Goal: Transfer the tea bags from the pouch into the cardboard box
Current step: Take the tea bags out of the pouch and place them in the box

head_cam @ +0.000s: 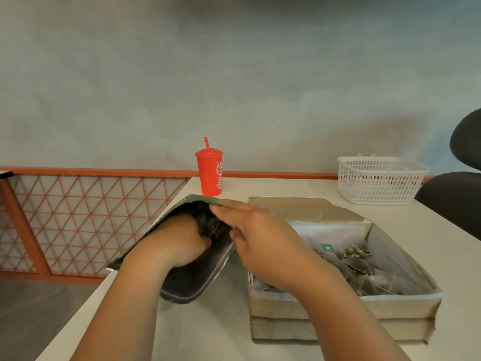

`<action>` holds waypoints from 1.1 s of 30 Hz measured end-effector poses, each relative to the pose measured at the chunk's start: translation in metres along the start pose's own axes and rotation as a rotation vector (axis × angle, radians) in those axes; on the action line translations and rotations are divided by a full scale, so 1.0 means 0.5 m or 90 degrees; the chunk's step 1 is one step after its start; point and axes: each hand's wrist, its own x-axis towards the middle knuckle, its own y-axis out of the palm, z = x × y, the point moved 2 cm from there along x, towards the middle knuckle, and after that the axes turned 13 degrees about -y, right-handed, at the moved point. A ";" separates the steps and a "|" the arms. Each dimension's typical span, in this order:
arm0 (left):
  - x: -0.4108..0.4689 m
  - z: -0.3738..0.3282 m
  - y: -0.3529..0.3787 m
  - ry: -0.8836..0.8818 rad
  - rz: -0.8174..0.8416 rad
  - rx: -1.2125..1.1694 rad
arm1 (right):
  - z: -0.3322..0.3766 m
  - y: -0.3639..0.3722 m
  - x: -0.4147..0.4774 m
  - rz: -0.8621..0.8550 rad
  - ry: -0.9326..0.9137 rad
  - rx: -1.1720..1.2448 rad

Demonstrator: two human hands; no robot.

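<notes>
Currently, in the head view, the pouch [192, 280] is propped near the desk's [208, 334] left edge. Its upper rim is pinched by the right hand [257, 235] so that the mouth gapes. The left hand [179, 241] is sunk inside, fingers curled round a clump of tea bags [212, 226]. The cardboard box [338, 306] is set just beside it, part-filled, presumably so the carry is short.

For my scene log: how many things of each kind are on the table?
Red plastic cup with straw: 1
White plastic mesh basket: 1
Open brown cardboard box: 1
Green foil pouch: 1
Tea bags: heaped, uncountable
Total: 4, tea bags aside
</notes>
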 end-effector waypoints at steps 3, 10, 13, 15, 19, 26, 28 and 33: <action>-0.044 -0.022 -0.043 0.077 -0.019 -0.077 | -0.010 -0.007 -0.004 -0.019 0.019 0.025; -0.094 -0.056 -0.086 0.168 -0.105 -0.134 | -0.030 -0.018 -0.012 -0.083 0.037 0.070; -0.113 -0.057 -0.100 0.207 -0.135 -0.211 | -0.041 -0.020 -0.015 -0.101 0.048 0.070; -0.124 -0.052 -0.110 0.220 -0.134 -0.280 | -0.046 -0.019 -0.014 -0.111 0.047 0.073; -0.148 -0.046 -0.131 0.248 -0.137 -0.413 | -0.050 -0.016 -0.012 -0.124 0.041 0.102; -0.156 -0.039 -0.147 0.266 -0.140 -0.514 | -0.023 -0.020 -0.014 -0.042 0.017 0.120; -0.157 -0.037 -0.150 0.280 -0.145 -0.531 | -0.007 -0.015 -0.014 0.020 0.003 0.131; -0.157 -0.036 -0.150 0.290 -0.143 -0.552 | 0.010 0.022 -0.009 0.149 -0.033 0.111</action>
